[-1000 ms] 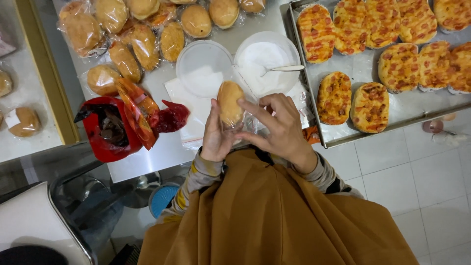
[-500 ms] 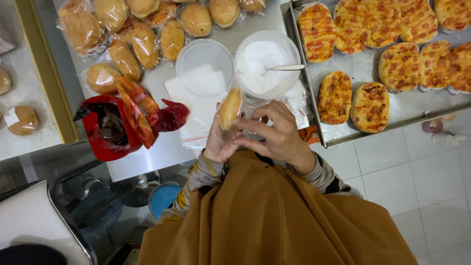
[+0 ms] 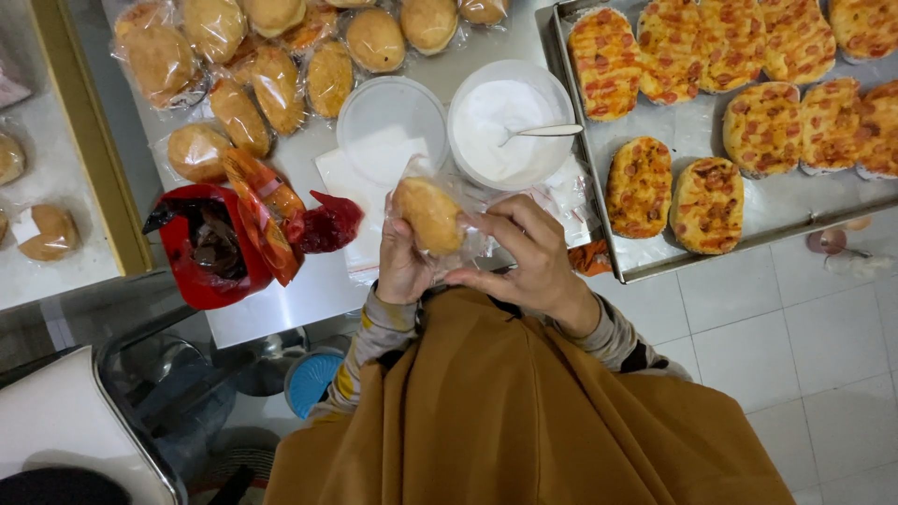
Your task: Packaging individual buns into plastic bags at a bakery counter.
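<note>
A golden bread bun (image 3: 430, 213) sits inside a clear plastic bag (image 3: 472, 241) that both my hands hold above the steel table's (image 3: 281, 309) near edge. My left hand (image 3: 400, 260) grips the bun's left side through the plastic. My right hand (image 3: 528, 254) pinches the bag's loose end on the right. Just beyond them stands a white bowl (image 3: 510, 122) of white powder with a spoon (image 3: 543, 131) in it, and a clear round lid (image 3: 391, 126) beside it.
Several bagged buns (image 3: 253, 65) lie at the table's far left. A metal tray (image 3: 608, 252) with several topped flat breads (image 3: 641, 187) is on the right. A red plastic bag (image 3: 210, 248) and an orange wrapper (image 3: 262, 220) lie left. Tiled floor (image 3: 795, 346) lower right.
The bun in its bag has tipped and moved slightly left and lower in my hands; my right hand slid from over the bun to the bag's loose end.
</note>
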